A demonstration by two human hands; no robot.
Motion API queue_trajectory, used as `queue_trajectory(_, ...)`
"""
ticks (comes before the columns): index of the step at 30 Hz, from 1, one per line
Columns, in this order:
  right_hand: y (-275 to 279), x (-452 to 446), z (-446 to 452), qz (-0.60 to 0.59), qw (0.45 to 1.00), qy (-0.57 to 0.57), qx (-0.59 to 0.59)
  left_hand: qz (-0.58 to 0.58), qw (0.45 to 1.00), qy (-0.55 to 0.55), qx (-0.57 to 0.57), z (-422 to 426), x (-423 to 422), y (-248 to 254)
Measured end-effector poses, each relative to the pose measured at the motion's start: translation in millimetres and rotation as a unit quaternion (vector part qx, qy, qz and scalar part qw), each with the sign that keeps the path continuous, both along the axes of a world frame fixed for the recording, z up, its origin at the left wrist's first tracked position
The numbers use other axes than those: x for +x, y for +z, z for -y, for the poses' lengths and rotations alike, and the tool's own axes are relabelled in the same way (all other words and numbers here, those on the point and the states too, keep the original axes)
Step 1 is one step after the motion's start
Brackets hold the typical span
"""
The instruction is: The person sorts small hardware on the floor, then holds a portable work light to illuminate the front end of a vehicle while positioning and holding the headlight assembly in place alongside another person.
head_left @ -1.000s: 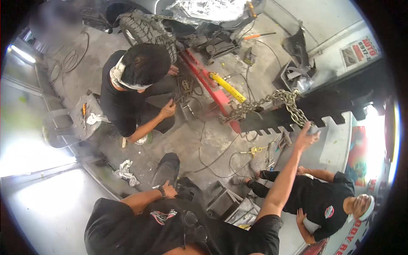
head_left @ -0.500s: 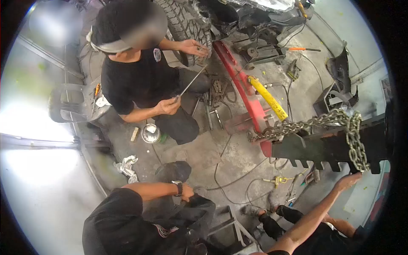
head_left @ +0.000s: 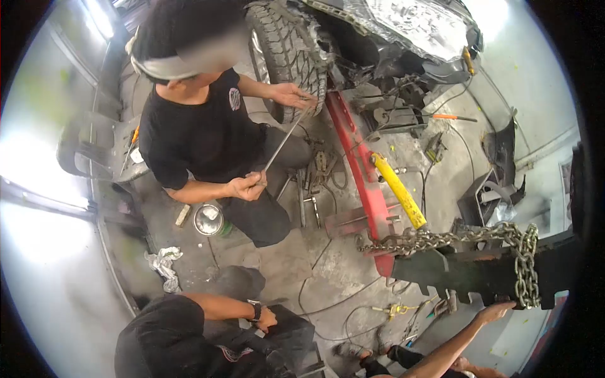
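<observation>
My right hand (head_left: 496, 312) is raised at the lower right, fingers stretched out under the toothed edge of the black beam (head_left: 463, 269), beside the hanging chain (head_left: 526, 271). The fingertips are partly hidden at the edge. At the lower left, my left hand (head_left: 266, 319), with a watch on its wrist, rests on my dark-clothed leg with fingers curled and nothing visible in them. The chain runs from the black beam to the red beam (head_left: 362, 170). A yellow cylinder (head_left: 400, 191) leans against the red beam.
A crouching person (head_left: 201, 126) holds a thin metal rod (head_left: 283, 145) near a tire (head_left: 287, 53). An open can (head_left: 208, 220) and a crumpled rag (head_left: 165, 266) lie on the floor. Another person's legs (head_left: 403, 356) show at the lower right. Hoses cross the floor.
The view has shifted. The crouching person has raised their head and now holds the rod up between both hands. My right hand stays near the chain; my left remains on my leg.
</observation>
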State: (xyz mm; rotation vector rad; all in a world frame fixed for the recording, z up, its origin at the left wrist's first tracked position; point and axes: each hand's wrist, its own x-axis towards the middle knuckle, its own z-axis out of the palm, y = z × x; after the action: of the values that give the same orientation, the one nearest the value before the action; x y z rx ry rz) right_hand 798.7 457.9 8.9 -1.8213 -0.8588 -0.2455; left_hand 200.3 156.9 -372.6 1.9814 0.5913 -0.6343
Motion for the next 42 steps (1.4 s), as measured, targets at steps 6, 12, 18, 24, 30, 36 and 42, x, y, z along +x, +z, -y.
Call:
queue_trajectory(6,-46.7,12.1,-12.0,0.289,0.955,-0.068,0.002,0.053,0.994,0.006,0.097,-60.8,-10.0,-27.9)
queue_trajectory(12,-46.4,19.5,-18.9,0.421,0.905,-0.041,0.034,0.081,0.982,0.121,0.122,-84.3,-18.4,-30.6)
queue_trajectory(18,-47.5,7.1,-23.1,0.457,0.886,-0.079,0.020,0.087,0.936,0.211,0.267,-118.1,-26.9,-10.7)
queue_trajectory(24,-45.9,10.1,-23.3,0.471,0.878,-0.084,0.009,0.121,0.889,0.297,0.327,-118.3,-32.8,42.2)
queue_trajectory(30,-42.7,0.3,-17.8,0.487,0.869,-0.089,0.010,0.116,0.896,0.302,0.305,-113.6,-35.9,51.2)
queue_trajectory(36,-45.7,-7.9,-14.4,0.494,0.866,-0.072,0.034,0.041,0.903,0.333,0.268,-111.0,-55.6,71.1)
queue_trajectory(42,-42.0,7.6,-19.9,0.467,0.879,-0.093,-0.030,0.084,0.891,0.325,0.305,-101.8,-46.8,85.0)
